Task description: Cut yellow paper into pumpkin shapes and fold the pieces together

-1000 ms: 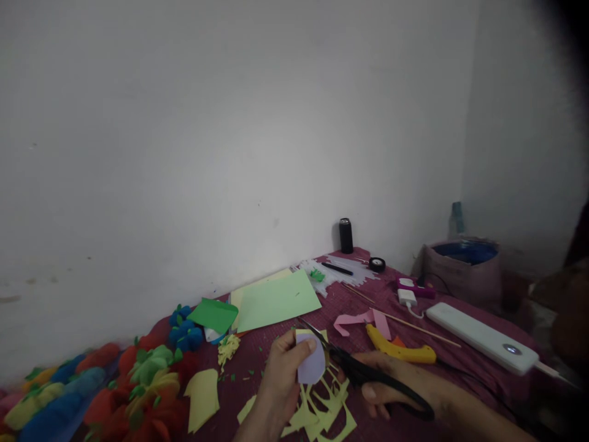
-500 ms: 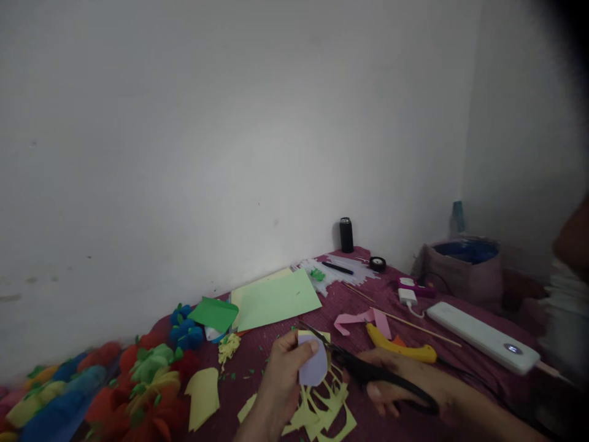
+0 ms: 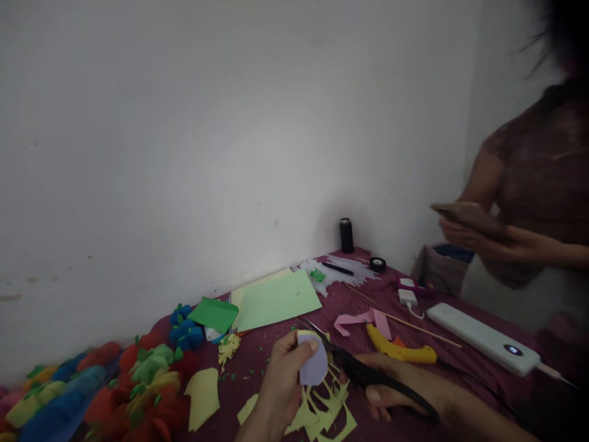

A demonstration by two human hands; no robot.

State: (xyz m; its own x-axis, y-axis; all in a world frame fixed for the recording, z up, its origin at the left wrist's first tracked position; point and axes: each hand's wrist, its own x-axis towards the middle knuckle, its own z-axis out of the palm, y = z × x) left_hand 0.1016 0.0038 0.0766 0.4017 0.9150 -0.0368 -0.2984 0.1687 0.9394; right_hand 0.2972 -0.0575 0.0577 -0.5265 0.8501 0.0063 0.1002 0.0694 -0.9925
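Observation:
My left hand (image 3: 286, 374) pinches a small stack of paper, a rounded lavender piece (image 3: 313, 367) lying over a yellow sheet, with the thumb on top. In my right hand (image 3: 391, 383) are black-handled scissors (image 3: 356, 367), their blades at the right edge of the paper and slightly parted. Below the paper lie yellow paper offcuts (image 3: 329, 408) full of curved cut-outs. A stack of yellow paper pieces (image 3: 203, 398) rests left of my left hand. Yellow shreds (image 3: 229, 348) and tiny green bits are scattered nearby.
Pale green sheets (image 3: 276, 301) lie toward the wall. Colourful petal-shaped flowers (image 3: 138, 393) fill the left. A yellow glue gun (image 3: 400, 352), pink strip (image 3: 363, 319), white power bank (image 3: 483, 337) and black can (image 3: 346, 236) stand rightward. Another person (image 3: 538, 184) holds a flat, phone-like object (image 3: 473, 218).
Another person has come into view at the right, holding a flat object in both hands. The scissor blades sit slightly wider apart; my left hand has barely moved.

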